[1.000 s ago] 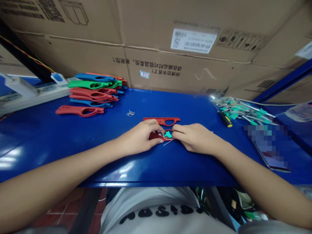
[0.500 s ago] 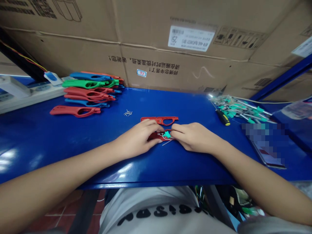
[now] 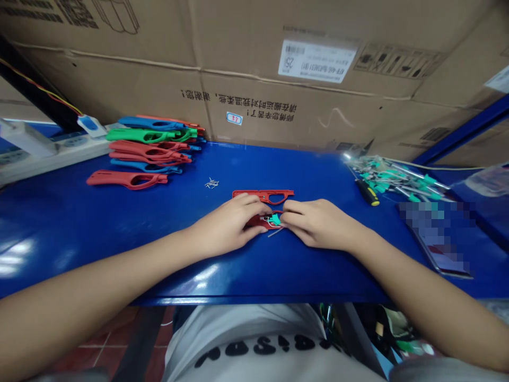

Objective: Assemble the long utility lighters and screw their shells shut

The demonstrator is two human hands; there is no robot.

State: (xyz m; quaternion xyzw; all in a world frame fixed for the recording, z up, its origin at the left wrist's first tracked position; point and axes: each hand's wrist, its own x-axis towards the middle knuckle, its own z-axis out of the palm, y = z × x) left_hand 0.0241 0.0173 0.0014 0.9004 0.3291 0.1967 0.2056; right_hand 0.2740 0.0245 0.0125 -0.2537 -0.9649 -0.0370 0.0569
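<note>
Near the middle of the blue table, my left hand is closed around the left part of a red shell half. A green part with white wires lies in that shell between my hands. My right hand has its fingers pressed together at the shell's right end, partly hiding it and the green part. A thin grey piece sticks out below the shell. Just behind my fingers, a second red shell half lies flat on the table.
Red, blue and green handles are stacked at the left beside a white power strip. Small screws lie behind my left hand. At right are green-and-metal parts, a screwdriver and a phone. Cardboard stands behind.
The whole view has shifted slightly, so everything sits a little further right. Both hands keep nearly the same place and hold on the red shell.
</note>
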